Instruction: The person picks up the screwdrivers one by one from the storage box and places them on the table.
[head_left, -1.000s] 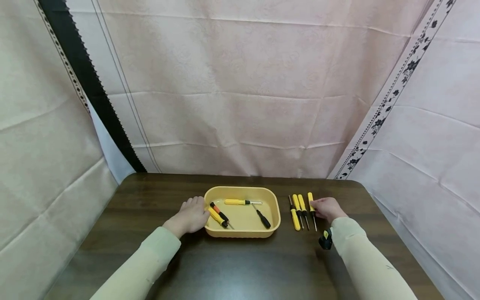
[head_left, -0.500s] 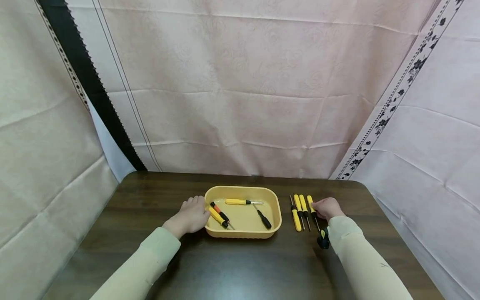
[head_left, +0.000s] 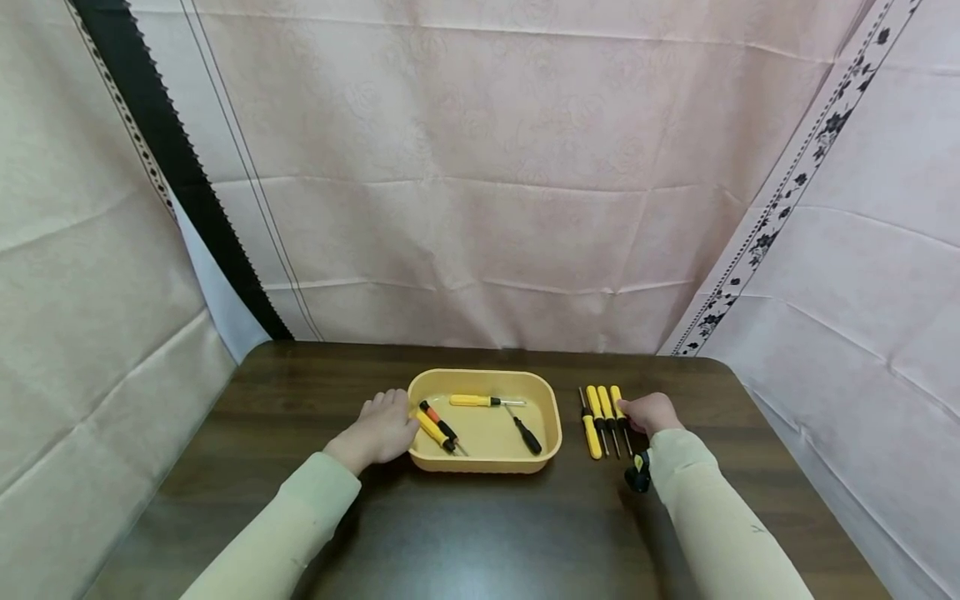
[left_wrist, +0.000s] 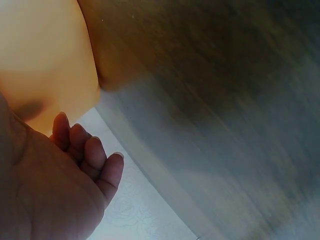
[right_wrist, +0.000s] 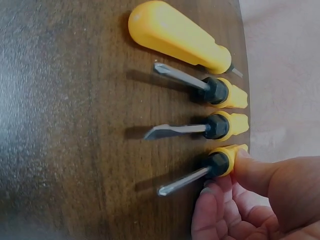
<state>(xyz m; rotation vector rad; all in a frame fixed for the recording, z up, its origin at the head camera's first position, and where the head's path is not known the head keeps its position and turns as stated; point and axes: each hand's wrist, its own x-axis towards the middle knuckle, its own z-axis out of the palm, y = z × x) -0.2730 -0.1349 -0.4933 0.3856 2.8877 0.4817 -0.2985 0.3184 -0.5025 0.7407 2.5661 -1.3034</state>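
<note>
My left hand (head_left: 382,429) rests at the left rim of a yellow plastic tray (head_left: 480,467). In the left wrist view its fingers (left_wrist: 102,160) are loosely bent beside the tray wall (left_wrist: 50,55); the thumb is hidden. Between thumb and fingers my right hand (head_left: 651,414) pinches the yellow-and-black handle of a screwdriver (right_wrist: 219,166), the rightmost in a row on the table. To its left lie a flat-tipped screwdriver (right_wrist: 216,125), a cross-tipped screwdriver (right_wrist: 215,91) and a yellow-handled screwdriver (right_wrist: 172,35) turned the opposite way.
Inside the tray are a yellow screwdriver (head_left: 471,401), a black-handled screwdriver (head_left: 528,436), an orange-and-black one (head_left: 437,418) and another yellow one (head_left: 431,429). The dark wooden table (head_left: 480,542) ends at a hanging pale cloth (head_left: 480,208).
My right hand has moved slightly left with the screwdriver, whose handle is now nearer the row's other handles. The left hand and tray have stayed put.
</note>
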